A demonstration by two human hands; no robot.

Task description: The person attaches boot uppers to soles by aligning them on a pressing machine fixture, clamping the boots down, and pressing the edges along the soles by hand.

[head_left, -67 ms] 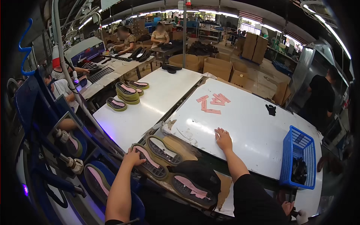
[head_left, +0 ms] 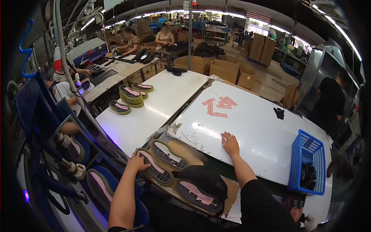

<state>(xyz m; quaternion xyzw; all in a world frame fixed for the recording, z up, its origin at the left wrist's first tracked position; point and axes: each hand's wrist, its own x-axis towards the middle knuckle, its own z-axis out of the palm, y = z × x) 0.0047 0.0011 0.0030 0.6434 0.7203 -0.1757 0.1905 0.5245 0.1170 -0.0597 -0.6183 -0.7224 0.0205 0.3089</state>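
L hand [head_left: 138, 164] lies on sole [head_left: 157, 171], prob. steadying it, grip unclear; R hand [head_left: 230, 144], fingers apart, rests on table [head_left: 255, 127], prob. for support.

A blue basket [head_left: 296, 160] has black things [head_left: 309, 176] in its near end. A small black glove [head_left: 279, 113] lies past the basket, to its left. A person in black [head_left: 328, 100] stands past it, to the right. Brown boxes [head_left: 224, 70] sit far behind it, to the left.

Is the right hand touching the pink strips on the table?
Apart. The head view shows bare white tabletop between the right hand and the pink strips.
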